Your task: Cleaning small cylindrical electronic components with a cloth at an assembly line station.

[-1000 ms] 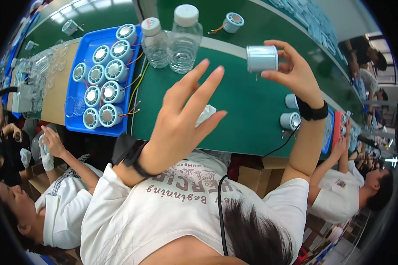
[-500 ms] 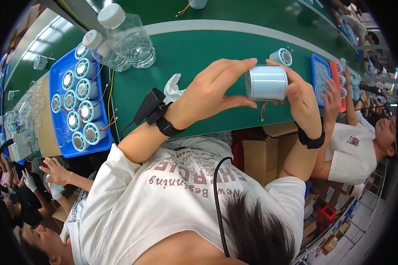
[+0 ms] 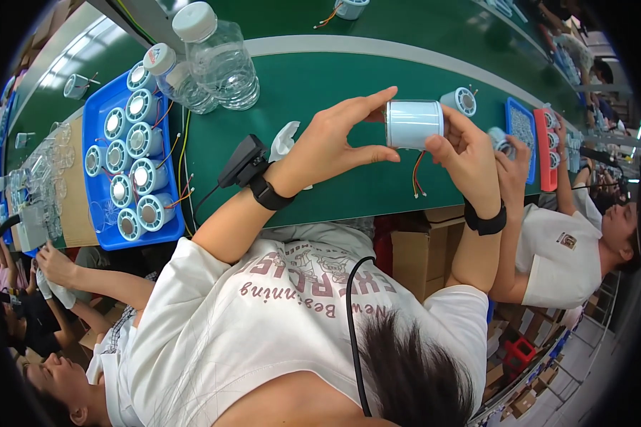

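In front of us, held up between the near and far edges of the green tabletop surface, is a shiny pale blue cylindrical motor; the thumb and fingers of our right hand pinch its right end, and thin orange and dark wires hang below it. Our left hand has its thumb and forefinger spread apart at the motor's left end; we cannot tell whether they touch it. Just past our left wrist lies a crumpled white tissue. At the surface's left edge, a blue rectangular plastic tray carries a group of pale blue round motors. Toward the right edge, we see a co-worker's hand with a blurred pale blue object. Near the far left corner stand two clear plastic bottles with white caps.
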